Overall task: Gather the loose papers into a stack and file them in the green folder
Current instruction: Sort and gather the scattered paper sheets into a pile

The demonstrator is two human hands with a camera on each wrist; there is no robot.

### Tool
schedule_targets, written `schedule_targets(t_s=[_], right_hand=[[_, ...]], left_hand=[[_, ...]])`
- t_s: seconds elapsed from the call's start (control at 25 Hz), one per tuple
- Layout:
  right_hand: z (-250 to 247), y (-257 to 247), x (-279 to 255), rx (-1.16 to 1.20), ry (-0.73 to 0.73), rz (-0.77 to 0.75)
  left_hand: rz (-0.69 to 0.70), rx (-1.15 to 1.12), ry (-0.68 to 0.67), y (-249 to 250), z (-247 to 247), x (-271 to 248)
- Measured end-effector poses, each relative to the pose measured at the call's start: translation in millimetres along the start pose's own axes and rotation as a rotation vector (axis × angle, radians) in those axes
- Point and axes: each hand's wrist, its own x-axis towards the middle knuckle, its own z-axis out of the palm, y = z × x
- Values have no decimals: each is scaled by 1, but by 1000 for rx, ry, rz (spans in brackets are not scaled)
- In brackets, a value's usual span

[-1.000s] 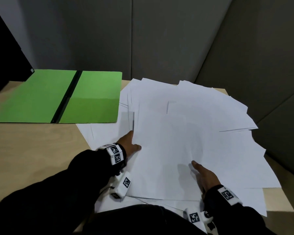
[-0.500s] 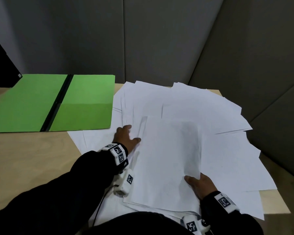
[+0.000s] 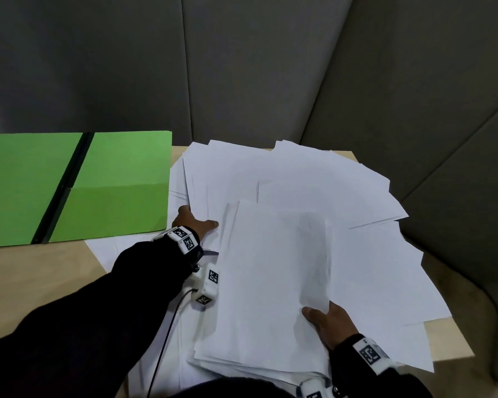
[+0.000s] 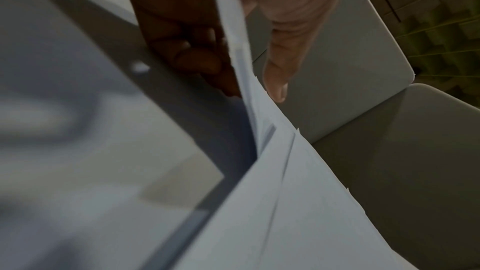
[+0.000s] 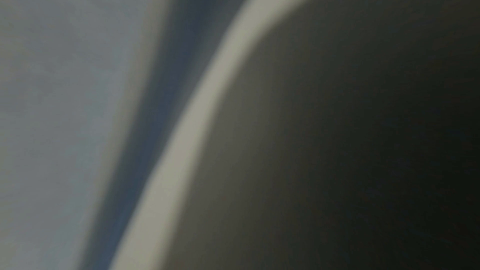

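The green folder [image 3: 112, 185] lies open at the back left of the wooden table [image 3: 35, 277]. White loose papers [image 3: 314, 179] fan out over the right half. A partly gathered sheaf [image 3: 270, 282] lies on top, near me. My left hand [image 3: 193, 222] holds the left edge of the spread; in the left wrist view my left hand [image 4: 241, 75] pinches several sheets [image 4: 272, 192], thumb on one side and fingers on the other. My right hand [image 3: 325, 320] grips the sheaf's near right corner, thumb on top, fingers hidden underneath. The right wrist view is only a blur.
Grey padded panels [image 3: 270, 67] wall in the table at the back and right. Some sheets overhang the right and near table edges [image 3: 414, 349]. A sheet [image 3: 110, 248] pokes out from under the folder's near edge. Bare wood lies at the front left.
My right hand has slid back towards me and drawn sheets left onto the sheaf, whose right side now curls up. My left hand has moved farther away along the papers' left edge.
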Motion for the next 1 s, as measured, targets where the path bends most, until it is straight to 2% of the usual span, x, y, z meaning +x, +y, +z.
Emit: schedule_targets(t_s=[0.2,0.4,0.6,0.8,1.0], right_hand=[[2,-1,1,22,40,27],[3,-5,-3,37,25,20],[4,-10,-6,87,30,46],[3,-13,-8,2,12,29],[2,-13,-8,-48,22,29]], left_hand=[[36,131,-44,4,5,1],[110,210,18,5,-1,-3],[183,20,183,4,-43,-11],[192,-120,358,-16,-99,-18],[203,-272,412,-42,-132,-25]])
